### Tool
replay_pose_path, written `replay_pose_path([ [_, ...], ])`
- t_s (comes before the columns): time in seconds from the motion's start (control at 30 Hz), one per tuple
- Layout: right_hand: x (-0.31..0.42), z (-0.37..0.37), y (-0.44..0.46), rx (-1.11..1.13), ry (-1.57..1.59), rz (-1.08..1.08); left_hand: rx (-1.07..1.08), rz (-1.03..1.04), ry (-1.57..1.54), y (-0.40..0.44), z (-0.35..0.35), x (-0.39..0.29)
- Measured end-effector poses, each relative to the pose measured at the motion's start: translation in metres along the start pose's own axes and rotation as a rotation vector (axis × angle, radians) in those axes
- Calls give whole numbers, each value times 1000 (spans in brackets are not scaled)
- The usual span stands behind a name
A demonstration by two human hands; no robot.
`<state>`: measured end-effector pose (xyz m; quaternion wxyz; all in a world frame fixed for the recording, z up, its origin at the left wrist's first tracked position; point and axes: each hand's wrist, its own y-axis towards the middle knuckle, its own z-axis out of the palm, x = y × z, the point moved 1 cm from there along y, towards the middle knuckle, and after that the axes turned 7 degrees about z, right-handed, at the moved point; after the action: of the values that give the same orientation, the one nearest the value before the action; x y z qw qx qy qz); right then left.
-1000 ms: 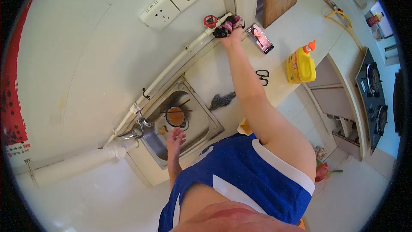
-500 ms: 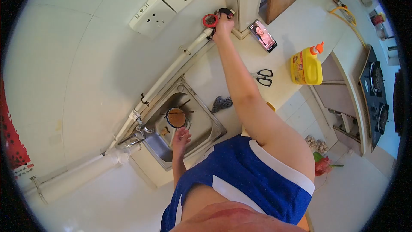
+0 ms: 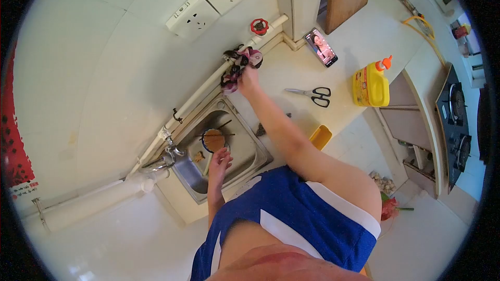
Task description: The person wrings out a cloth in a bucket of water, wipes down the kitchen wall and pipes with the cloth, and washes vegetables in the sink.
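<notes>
My right hand [image 3: 249,80] is closed on a bunched black, pink and white patterned cloth [image 3: 241,65], pressed against the white pipe [image 3: 205,87] along the wall. Over the near side of the metal sink [image 3: 244,158], my left hand [image 3: 221,162] hangs with its fingers loosely bent and apart, holding nothing visible. Just beyond its fingertips a round bowl [image 3: 213,139] of brownish content sits in the sink, with dark chopsticks across it. A small yellowish scrap [image 3: 199,156] lies beside the bowl.
A red valve wheel [image 3: 259,26] is on the pipe. The counter holds a lit phone [image 3: 321,48], scissors [image 3: 319,96], a yellow bottle [image 3: 371,84], a yellow container [image 3: 321,137] and a dark mesh scourer [image 3: 261,129], partly behind my right arm. A faucet [image 3: 169,152] stands left of the sink.
My right hand has moved with the cloth from beside the red valve down along the pipe toward the sink. The scissors and yellow container show more fully. My left hand stays over the sink.
</notes>
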<state>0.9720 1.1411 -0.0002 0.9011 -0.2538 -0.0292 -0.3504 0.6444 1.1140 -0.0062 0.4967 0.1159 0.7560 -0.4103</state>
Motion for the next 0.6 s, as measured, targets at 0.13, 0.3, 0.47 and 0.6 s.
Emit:
replay_pose_path([
  [0.13,25,-24,24,19,-43,-57,-10,-2,31,-12,-2,-14],
  [0.3,118,13,31,134,305,-121,-90,-55,14,-25,-13,7],
  [0.47,120,-4,92,-81,-5,-195,-120,-109,-37,-26,-10,7],
  [0.6,119,7,108,-337,-215,-443,-96,-84,-33,-20,-13,8],
])
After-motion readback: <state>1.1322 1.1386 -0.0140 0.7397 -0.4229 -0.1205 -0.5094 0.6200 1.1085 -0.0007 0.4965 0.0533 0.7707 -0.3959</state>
